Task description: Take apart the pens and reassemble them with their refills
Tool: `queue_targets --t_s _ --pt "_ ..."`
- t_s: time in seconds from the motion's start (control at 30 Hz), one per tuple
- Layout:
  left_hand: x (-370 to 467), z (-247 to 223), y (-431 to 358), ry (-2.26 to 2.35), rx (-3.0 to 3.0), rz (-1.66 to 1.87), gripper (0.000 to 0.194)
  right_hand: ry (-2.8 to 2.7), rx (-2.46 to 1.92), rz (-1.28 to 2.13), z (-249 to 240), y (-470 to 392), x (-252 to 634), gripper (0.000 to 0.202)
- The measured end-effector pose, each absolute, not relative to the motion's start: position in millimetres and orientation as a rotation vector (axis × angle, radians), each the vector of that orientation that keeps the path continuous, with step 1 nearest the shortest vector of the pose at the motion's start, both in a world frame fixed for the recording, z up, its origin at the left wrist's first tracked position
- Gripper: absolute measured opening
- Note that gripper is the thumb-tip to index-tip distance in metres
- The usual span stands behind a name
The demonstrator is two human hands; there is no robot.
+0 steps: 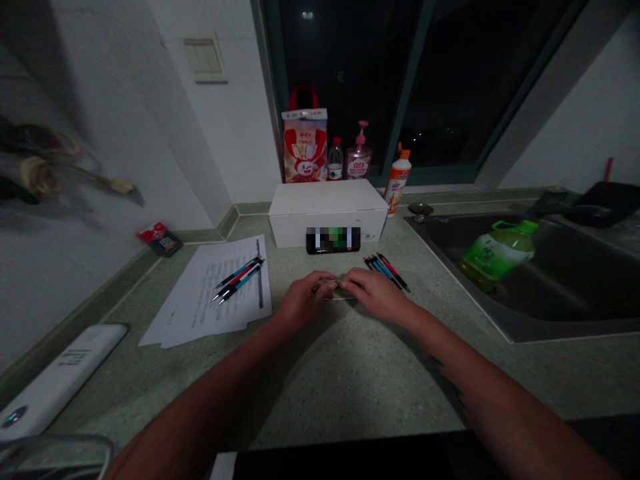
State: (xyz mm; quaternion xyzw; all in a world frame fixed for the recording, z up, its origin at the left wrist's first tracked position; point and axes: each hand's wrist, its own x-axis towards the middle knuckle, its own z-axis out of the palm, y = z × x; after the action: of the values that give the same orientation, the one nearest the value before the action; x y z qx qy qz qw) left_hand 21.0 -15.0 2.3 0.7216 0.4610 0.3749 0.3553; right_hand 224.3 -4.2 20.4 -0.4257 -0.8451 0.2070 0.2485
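Observation:
My left hand [306, 297] and my right hand [374, 292] meet over the counter, fingertips pinched close together. Between them is something small and dark, mostly hidden by the fingers, whose kind I cannot make out. A thin pale edge shows just below the fingertips. Right of my right hand lies a row of several pens [387, 271] in black, blue and red. To the left, more pens [239, 280] rest on printed paper sheets [200, 293]. Behind the hands, a phone [333, 241] leans sideways against a white box [327, 199].
Behind the box stand a red bag [305, 147], a small bottle [335, 160], a pink pump bottle [359, 153] and an orange-capped bottle [398, 181]. A sink [550, 293] at right holds a green jug [500, 253]. A white long device [65, 377] lies left, near a red-and-black packet [160, 240].

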Motion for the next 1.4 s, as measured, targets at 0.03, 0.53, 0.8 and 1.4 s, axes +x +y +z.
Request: queue_targets --t_s 0.03,0.53,0.8,1.4 --pt "21 2 -13 1.195 1.818 1.013 0.022 -2.264 -1.187 0.571 21 -2 226 0.023" --pt "21 9 -7 1.342 1.490 1.100 0.009 -1.952 -1.200 0.855 12 5 226 0.026" --pt "20 7 -6 1.329 1.526 1.119 0.011 -1.898 -1.256 0.843 6 5 224 0.018" --pt "20 6 -6 1.337 1.589 1.105 0.008 -1.958 -1.145 0.968 1 4 223 0.015"
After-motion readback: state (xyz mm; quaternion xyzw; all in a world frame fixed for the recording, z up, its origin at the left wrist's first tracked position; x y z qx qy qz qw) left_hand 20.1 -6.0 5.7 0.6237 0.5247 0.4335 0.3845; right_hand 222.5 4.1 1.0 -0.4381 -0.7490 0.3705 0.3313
